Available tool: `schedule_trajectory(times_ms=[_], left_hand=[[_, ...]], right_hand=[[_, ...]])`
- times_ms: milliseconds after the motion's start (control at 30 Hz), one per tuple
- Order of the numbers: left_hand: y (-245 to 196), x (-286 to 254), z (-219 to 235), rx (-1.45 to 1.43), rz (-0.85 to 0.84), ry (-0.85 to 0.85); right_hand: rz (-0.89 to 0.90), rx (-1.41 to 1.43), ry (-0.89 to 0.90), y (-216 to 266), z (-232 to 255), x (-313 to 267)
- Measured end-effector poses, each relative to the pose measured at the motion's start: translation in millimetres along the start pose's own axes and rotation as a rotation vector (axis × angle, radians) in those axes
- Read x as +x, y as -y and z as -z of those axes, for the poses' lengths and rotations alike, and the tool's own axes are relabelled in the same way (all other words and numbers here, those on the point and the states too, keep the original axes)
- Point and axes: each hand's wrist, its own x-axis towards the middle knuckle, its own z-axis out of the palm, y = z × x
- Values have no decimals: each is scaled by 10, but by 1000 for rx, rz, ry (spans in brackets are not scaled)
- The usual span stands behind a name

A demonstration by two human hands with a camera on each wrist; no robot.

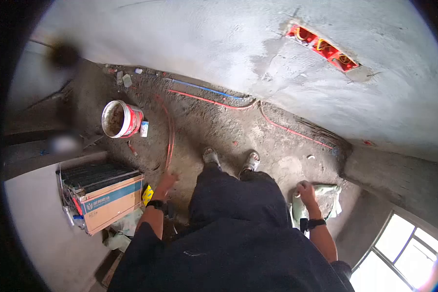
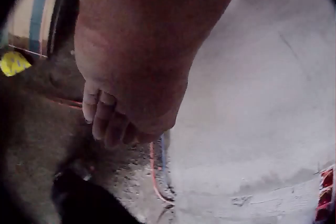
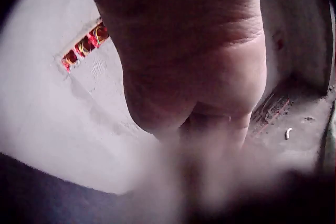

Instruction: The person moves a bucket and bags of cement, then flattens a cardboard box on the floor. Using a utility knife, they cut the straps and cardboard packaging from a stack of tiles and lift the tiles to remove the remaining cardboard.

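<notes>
Sack lies on the floor below the right hand

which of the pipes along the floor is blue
The blue pipe is the straight one by the foot of the wall, between wall and a curving red pipe; the others in view are red.

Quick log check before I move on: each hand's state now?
Left hand: open, loosely curled, empty.
Right hand: open, loosely curled, nothing visible in it.
</notes>
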Motion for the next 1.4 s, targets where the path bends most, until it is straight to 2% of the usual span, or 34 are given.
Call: schedule_trajectory(times_ms=[33,67,133,167,200,267,333,367,400,467,500,567,633,667,700,733,767,800,833,900,933,967,1000,1033,1067,1100,1133,1167,1200,1233,1267,1300,1367,1400], left_hand=[[-506,-138,291,-452,158,-177],[-589,-171,529,-462,172,-161],[-576,-194,759,-380,73,-195],[-424,-211,782,-388,80,-186],[-247,-193,860,-324,-56,-244],[46,-252,961,-255,-199,-278],[167,-311,1021,-398,204,-179],[404,-238,923,-422,236,-173],[784,-139,736,-409,184,-159],[1519,147,335,-239,-39,-129],[1544,154,275,-194,-119,-126],[1400,123,224,-407,-88,-174],[866,-37,416,-1090,81,-282],[644,-122,595,-906,60,-227],[513,-211,742,-726,55,-182],[552,-189,746,-749,9,-165],[743,-131,666,-773,-29,-148],[1068,0,521,-780,-11,-209],[1405,189,321,-753,51,-164],[1455,95,293,-747,125,-133],[1188,-89,470,-4,-18,-59],[979,-208,573,738,-140,26],[929,-242,497,712,-108,-1],[965,-230,352,504,-122,-122],[1005,-239,289,303,-131,-262],[985,-224,210,280,-82,-316],[859,-153,79,137,33,-268],[694,-99,-57,-13,132,-214],[429,-219,-154,-40,154,-249],[36,-482,-157,-133,264,-322],[-178,-670,-105,-210,372,-395],[-187,-766,-107,-200,392,-421],[-244,-1109,-393,-139,449,-240],[-174,-1281,-627,-160,473,-259]], right_hand=[[-25,-148,32,-59,-129,-5],[-70,-210,97,-270,-233,17],[-77,-242,172,-682,-519,115],[-81,-242,232,-766,-620,92],[-140,-206,252,-597,-711,16],[-124,-170,220,-259,-867,-219],[-47,-193,148,-118,-893,-306],[-9,-252,115,-105,-911,-423],[-85,-232,149,-216,-866,-495],[-143,-255,124,-37,-710,-719],[-207,-261,114,44,-662,-855],[-172,-291,112,-152,-547,-870],[-159,-248,147,-130,-462,-653],[-176,-185,178,-64,-423,-542],[74,-236,218,-440,-352,-240],[-84,-219,52,116,-437,-210],[-1,-175,40,98,-477,53],[76,-132,1,313,-502,104],[113,-34,37,417,-493,151],[167,-49,71,569,-446,117],[141,-167,79,577,-362,71],[98,-123,87,217,-251,205],[287,-316,79,-534,-22,486],[184,-629,38,-401,80,276],[1077,-896,-58,-1378,354,652],[722,-813,89,-1340,416,633],[447,-717,160,-1243,405,609],[329,-689,198,-1224,405,644],[295,-677,227,-1198,440,734],[281,-675,261,-1181,447,834],[289,-673,284,-1152,453,961],[293,-672,308,-1131,424,1081],[315,-692,355,-1044,415,1261],[344,-709,383,-961,390,1382]])
